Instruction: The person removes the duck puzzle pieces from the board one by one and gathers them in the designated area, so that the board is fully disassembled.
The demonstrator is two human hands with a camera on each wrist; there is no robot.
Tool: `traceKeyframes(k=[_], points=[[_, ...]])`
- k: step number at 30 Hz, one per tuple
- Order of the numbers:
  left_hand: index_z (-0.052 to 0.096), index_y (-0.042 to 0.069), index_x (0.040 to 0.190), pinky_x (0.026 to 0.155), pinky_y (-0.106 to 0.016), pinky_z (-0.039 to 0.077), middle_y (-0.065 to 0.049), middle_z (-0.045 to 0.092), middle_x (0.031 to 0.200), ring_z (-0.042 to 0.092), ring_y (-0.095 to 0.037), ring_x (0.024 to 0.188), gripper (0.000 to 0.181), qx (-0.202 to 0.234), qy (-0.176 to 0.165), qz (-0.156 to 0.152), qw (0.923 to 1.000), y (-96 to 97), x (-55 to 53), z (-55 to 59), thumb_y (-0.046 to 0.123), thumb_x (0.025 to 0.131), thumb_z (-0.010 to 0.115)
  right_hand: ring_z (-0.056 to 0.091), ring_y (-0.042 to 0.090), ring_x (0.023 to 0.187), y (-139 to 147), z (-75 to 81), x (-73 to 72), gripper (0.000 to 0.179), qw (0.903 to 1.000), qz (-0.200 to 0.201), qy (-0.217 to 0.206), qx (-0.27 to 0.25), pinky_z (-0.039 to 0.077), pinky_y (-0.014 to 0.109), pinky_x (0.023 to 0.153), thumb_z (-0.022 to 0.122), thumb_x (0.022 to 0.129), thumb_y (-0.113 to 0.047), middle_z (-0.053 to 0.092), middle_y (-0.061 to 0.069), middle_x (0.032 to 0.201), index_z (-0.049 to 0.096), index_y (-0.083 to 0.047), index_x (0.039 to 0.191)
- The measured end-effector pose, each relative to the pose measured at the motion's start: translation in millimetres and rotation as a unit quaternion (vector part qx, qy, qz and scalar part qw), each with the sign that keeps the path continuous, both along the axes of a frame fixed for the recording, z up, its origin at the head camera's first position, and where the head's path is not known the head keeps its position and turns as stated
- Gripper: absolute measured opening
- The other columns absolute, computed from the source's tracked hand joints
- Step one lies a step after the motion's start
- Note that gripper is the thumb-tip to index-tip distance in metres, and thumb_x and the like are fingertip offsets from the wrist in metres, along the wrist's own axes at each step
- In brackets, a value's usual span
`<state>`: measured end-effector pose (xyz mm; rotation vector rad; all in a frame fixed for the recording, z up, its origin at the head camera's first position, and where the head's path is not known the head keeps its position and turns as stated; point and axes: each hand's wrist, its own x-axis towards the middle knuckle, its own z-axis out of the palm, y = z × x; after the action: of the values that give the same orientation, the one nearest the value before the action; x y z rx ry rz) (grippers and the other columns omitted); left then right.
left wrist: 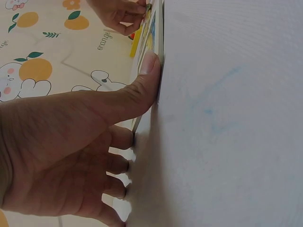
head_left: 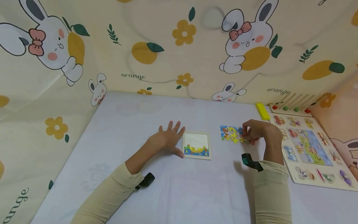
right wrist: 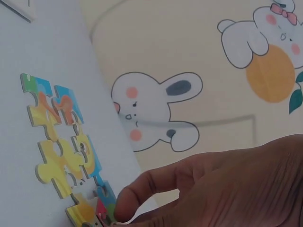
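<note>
A small square puzzle board (head_left: 205,157) with a pale rim lies flat on the table, its lower part filled with a blue and yellow picture. My left hand (head_left: 167,140) rests beside it, fingers spread, and the thumb (left wrist: 147,78) touches its left edge. To the board's right, several loose jigsaw pieces (right wrist: 53,179) lie close together, showing blue, yellow and orange parts. My right hand (head_left: 256,129) is at their right end, thumb and fingers pinching a puzzle piece (right wrist: 105,201). The fingertips partly hide that piece.
On the right lies a large wooden picture board (head_left: 291,172). Behind it stands a rack (head_left: 291,109) with thin rods and coloured knobs, and a yellow block (head_left: 262,111) is beside it. Patterned cloth (head_left: 156,18) rises behind the white table (head_left: 179,193).
</note>
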<state>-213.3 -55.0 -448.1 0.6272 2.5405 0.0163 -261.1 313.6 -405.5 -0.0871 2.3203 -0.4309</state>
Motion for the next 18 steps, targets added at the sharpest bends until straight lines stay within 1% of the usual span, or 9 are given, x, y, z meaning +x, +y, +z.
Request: traceKeyframes(k=[5, 10, 13, 17, 18], points=[[0.008, 0.017, 0.17, 0.128, -0.069, 0.018, -0.012, -0.007, 0.178, -0.004, -0.042, 0.165, 0.117, 0.0, 0.005, -0.003, 1.0, -0.3, 0.4, -0.8, 0.067, 0.087, 0.073, 0.06, 0.021, 0.085, 1.9, 1.4, -0.1, 0.027, 0.9993, -0.01, 0.011, 0.034, 0.044, 0.038, 0.081, 0.078, 0.091, -0.012, 0.062, 0.006, 0.089, 0.056, -0.004, 0.104], [0.007, 0.017, 0.17, 0.127, -0.069, 0.019, -0.012, -0.007, 0.178, -0.004, -0.042, 0.165, 0.117, 0.001, 0.007, -0.005, 1.0, -0.7, 0.6, -0.7, 0.067, 0.087, 0.072, 0.059, 0.021, 0.082, 1.8, 4.1, 4.0, 0.028, 0.9975, -0.03, 0.016, 0.063, 0.044, 0.033, 0.074, 0.082, 0.089, -0.019, 0.063, 0.006, 0.084, 0.063, -0.002, 0.1], [0.007, 0.017, 0.17, 0.128, -0.069, 0.018, -0.012, -0.008, 0.178, -0.004, -0.042, 0.165, 0.117, 0.0, 0.004, -0.004, 1.0, -0.5, 0.6, -1.3, 0.067, 0.087, 0.072, 0.06, 0.023, 0.083, 1.4, 3.9, 7.8, 0.033, 0.996, -0.045, 0.017, 0.075, 0.045, 0.031, 0.073, 0.085, 0.087, -0.021, 0.064, 0.007, 0.084, 0.065, -0.001, 0.104], [0.006, 0.018, 0.17, 0.128, -0.069, 0.017, -0.012, -0.008, 0.178, -0.005, -0.042, 0.165, 0.117, 0.0, 0.006, -0.003, 1.0, -0.3, 0.2, -1.6, 0.067, 0.087, 0.073, 0.061, 0.026, 0.088, 1.2, 3.7, 9.9, 0.042, 0.9944, -0.061, 0.022, 0.084, 0.046, 0.034, 0.076, 0.087, 0.085, -0.023, 0.065, 0.009, 0.089, 0.064, 0.001, 0.111], [0.007, 0.018, 0.17, 0.128, -0.069, 0.017, -0.012, -0.008, 0.178, -0.004, -0.041, 0.165, 0.117, 0.001, 0.007, -0.003, 1.0, -0.3, 0.4, -1.6, 0.067, 0.087, 0.073, 0.061, 0.026, 0.089, 1.3, 3.6, 9.7, 0.043, 0.9943, -0.059, 0.023, 0.085, 0.045, 0.035, 0.077, 0.087, 0.085, -0.023, 0.065, 0.01, 0.089, 0.064, 0.001, 0.112]])
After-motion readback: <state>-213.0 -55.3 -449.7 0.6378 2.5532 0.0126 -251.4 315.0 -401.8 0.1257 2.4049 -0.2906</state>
